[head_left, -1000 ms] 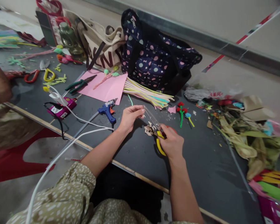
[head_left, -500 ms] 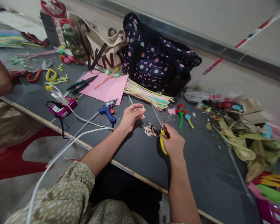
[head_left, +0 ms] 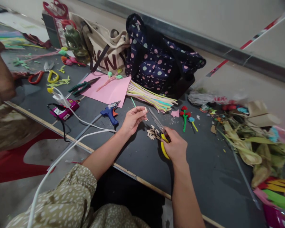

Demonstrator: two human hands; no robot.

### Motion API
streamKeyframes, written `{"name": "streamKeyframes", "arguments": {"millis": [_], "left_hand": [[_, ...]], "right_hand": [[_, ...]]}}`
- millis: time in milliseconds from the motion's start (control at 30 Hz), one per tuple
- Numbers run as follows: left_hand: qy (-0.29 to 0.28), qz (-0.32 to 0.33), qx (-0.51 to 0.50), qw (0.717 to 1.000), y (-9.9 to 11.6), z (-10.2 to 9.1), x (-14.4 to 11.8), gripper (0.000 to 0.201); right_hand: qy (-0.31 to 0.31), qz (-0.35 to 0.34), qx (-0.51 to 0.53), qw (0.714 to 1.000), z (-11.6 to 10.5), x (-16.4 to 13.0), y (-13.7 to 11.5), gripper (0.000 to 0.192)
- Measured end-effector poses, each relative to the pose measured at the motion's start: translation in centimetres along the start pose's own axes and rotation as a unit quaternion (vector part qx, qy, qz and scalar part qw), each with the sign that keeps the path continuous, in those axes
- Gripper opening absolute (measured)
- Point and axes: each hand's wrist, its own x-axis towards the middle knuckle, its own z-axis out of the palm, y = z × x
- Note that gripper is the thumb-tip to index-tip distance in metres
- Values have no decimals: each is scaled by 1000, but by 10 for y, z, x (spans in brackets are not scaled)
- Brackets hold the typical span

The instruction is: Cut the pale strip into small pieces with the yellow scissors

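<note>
My left hand is closed in a pinch over the table. A small pale piece shows at its fingertips; most of it is hidden. My right hand grips yellow-handled scissors, whose blades point up and left toward the left fingertips without touching them. Below and between the hands lies a small pile of short beige pieces. Beyond the left hand a blue glue gun rests on the table.
Long pale and yellow stems lie before a navy patterned bag. Pink paper and green-handled pliers are to the left. Small red flowers and dried husks lie right. Another person's arm is far left.
The scissors and my right hand have shifted slightly left, bringing the blades nearer my left fingertips. My left hand stays almost in place. The other person's arm has moved a little.
</note>
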Motion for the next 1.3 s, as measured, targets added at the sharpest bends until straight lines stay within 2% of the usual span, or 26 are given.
{"name": "streamKeyframes", "arguments": {"millis": [500, 967, 1300], "left_hand": [[2, -16, -17, 1000, 0, 1, -1, 28], [-8, 40, 15, 999, -3, 3, -2, 27], [-4, 20, 22, 1000, 0, 1, -2, 32]], "right_hand": [[28, -13, -22, 999, 0, 0, -2, 38], [45, -17, -65, 997, -1, 1, -4, 35], [62, -15, -44, 997, 0, 1, -4, 36]]}}
